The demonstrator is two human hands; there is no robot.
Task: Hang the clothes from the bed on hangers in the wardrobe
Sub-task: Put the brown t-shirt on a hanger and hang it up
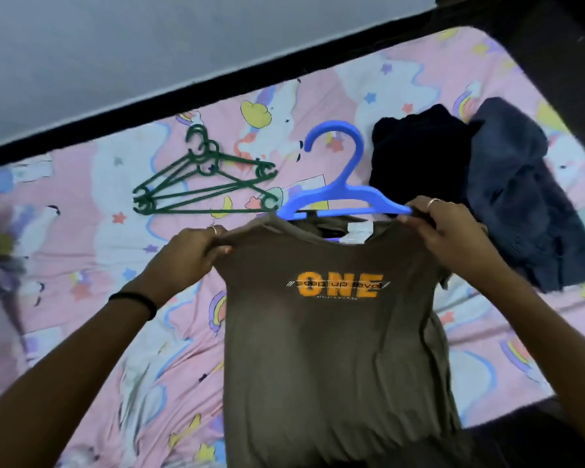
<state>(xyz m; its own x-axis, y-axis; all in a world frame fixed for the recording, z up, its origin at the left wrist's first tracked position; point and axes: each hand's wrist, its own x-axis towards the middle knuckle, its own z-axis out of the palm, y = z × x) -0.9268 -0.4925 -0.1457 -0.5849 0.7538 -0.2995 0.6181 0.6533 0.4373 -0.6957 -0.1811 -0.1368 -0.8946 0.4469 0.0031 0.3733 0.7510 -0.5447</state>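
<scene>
The brown T-shirt point(331, 332) is being gripped at both shoulders by the left hand point(190, 251) and right hand point(453, 231) and worked onto the blue hanger point(345, 194), while dark clothes point(487, 184) at the far right and green hangers point(203, 184) at the far left are lying unused on the bed point(81, 265).

A: Hands?
B: Left hand point(196, 246) and right hand point(448, 228) each pinch a shoulder of the brown T-shirt point(331, 349), blue hanger point(343, 192) partly inside its neck.
A: Rest?
B: Green hangers point(203, 182) beyond the left hand on the bed point(81, 204); dark clothes point(480, 184) just past the right hand.
</scene>
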